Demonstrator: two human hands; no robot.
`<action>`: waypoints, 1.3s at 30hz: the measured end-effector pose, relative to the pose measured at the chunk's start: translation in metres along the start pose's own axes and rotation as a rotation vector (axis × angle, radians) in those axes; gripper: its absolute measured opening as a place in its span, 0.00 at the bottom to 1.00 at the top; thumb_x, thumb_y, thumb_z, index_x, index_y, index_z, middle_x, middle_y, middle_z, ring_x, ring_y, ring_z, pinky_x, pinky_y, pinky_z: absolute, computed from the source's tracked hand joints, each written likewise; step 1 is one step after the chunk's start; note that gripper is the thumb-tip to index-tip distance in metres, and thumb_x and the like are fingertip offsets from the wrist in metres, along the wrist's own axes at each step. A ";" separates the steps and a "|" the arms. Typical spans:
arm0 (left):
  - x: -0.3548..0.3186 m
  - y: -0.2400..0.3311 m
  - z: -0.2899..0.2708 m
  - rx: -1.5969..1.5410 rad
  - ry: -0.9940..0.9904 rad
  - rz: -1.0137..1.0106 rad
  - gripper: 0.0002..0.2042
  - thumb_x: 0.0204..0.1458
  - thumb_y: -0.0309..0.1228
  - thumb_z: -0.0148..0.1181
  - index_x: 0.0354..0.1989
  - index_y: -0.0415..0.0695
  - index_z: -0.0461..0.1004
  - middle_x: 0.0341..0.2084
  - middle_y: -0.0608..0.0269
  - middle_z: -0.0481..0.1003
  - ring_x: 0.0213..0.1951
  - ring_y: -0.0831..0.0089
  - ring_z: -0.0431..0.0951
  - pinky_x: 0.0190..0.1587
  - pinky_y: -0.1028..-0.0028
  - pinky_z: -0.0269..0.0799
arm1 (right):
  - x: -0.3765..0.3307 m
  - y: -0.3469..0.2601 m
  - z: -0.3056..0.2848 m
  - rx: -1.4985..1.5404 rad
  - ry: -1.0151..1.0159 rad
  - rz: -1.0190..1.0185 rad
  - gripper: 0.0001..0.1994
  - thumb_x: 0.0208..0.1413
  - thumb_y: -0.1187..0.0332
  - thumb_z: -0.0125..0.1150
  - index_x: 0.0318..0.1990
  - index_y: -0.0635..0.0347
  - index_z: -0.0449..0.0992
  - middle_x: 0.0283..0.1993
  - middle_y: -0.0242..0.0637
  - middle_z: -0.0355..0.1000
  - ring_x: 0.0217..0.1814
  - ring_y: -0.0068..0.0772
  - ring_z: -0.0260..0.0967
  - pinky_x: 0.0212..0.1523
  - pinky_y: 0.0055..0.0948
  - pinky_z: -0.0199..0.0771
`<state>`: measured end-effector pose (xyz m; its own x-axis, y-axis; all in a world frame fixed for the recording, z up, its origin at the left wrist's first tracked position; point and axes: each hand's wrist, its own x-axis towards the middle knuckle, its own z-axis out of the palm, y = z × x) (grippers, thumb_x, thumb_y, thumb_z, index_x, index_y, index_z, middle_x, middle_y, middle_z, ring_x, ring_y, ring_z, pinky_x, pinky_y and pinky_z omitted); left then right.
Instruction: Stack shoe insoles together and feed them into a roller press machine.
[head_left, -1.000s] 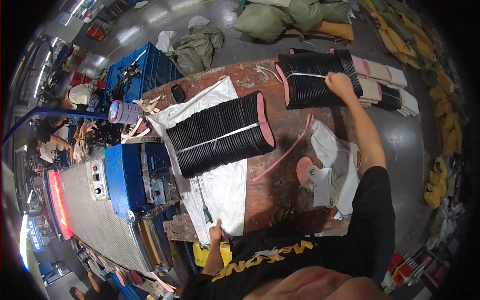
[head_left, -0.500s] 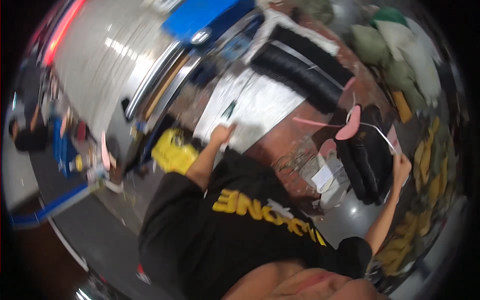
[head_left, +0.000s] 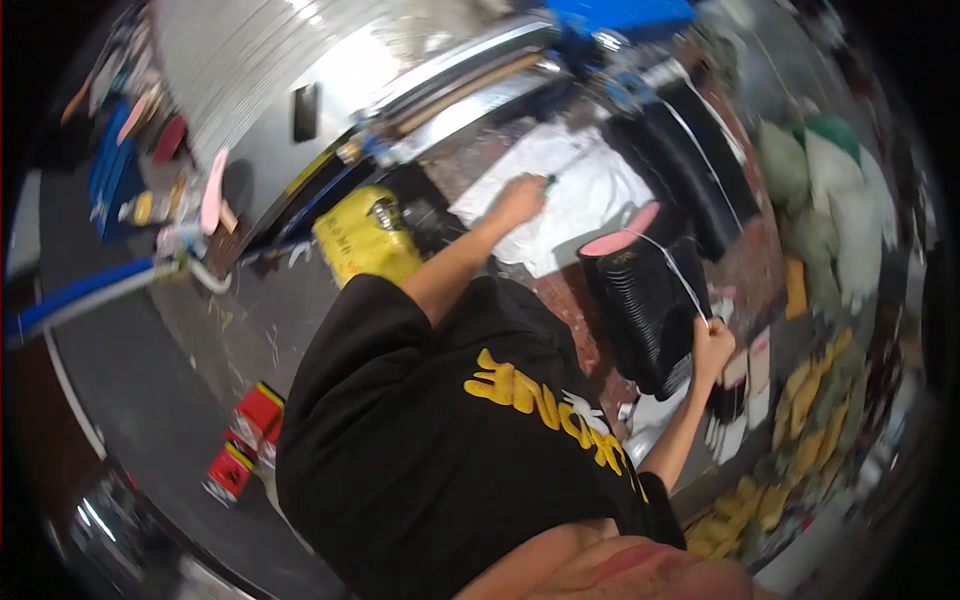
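My right hand (head_left: pixel 712 347) is closed on a white cord (head_left: pixel 680 270) that runs over a stacked bundle (head_left: pixel 645 310). The bundle is made of black, ribbed-edged, sole-shaped pieces with a pink piece (head_left: pixel 622 240) on top. It looks raised at the near edge of a white sheet (head_left: pixel 545 235). Over the sheet, my left hand (head_left: pixel 518 200) is closed round a small tool (head_left: pixel 550 181), of which only a dark green end shows. A second black bundle (head_left: pixel 690 165), also crossed by white cord, lies just beyond.
A yellow bag (head_left: pixel 365 240) lies left of the sheet. Past it is a metal machine (head_left: pixel 460 110) with rollers. Grey-green sacks (head_left: pixel 830 200) stand at the right, above yellowish pieces (head_left: pixel 810 400). Red boxes (head_left: pixel 250 420) are at the lower left.
The tool lying on the sheet is now in my left hand. My right hand has brought the corded bundle left, toward the sheet, and the pink strip on it no longer sticks out. My view has turned.
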<state>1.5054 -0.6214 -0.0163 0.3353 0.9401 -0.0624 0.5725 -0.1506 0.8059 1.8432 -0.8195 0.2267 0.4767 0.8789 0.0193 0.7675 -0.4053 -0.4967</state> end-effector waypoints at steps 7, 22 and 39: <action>-0.094 -0.028 -0.034 -0.120 -0.151 -0.148 0.13 0.54 0.36 0.51 0.33 0.37 0.74 0.31 0.40 0.75 0.38 0.43 0.76 0.40 0.54 0.70 | 0.024 -0.061 0.045 0.047 -0.088 -0.110 0.17 0.53 0.63 0.61 0.20 0.67 0.67 0.15 0.41 0.57 0.18 0.23 0.53 0.21 0.33 0.56; -0.099 0.018 -0.058 -0.210 -0.634 -0.075 0.08 0.60 0.27 0.53 0.33 0.36 0.74 0.24 0.67 0.74 0.27 0.80 0.72 0.33 0.78 0.68 | -0.100 -0.078 0.120 0.383 -0.387 -0.205 0.09 0.54 0.65 0.55 0.32 0.63 0.76 0.34 0.48 0.74 0.41 0.48 0.72 0.46 0.41 0.71; 0.023 0.189 0.028 0.597 -0.413 0.807 0.11 0.51 0.35 0.60 0.36 0.41 0.70 0.26 0.54 0.77 0.31 0.54 0.79 0.38 0.55 0.68 | -0.128 0.100 0.207 -0.020 -0.027 0.694 0.24 0.51 0.62 0.61 0.49 0.70 0.61 0.40 0.66 0.73 0.43 0.65 0.73 0.46 0.52 0.74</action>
<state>1.6426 -0.6367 0.1176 0.9381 0.3382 0.0741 0.3045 -0.9078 0.2884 1.7703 -0.9205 -0.0056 0.8494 0.4208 -0.3186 0.2971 -0.8801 -0.3703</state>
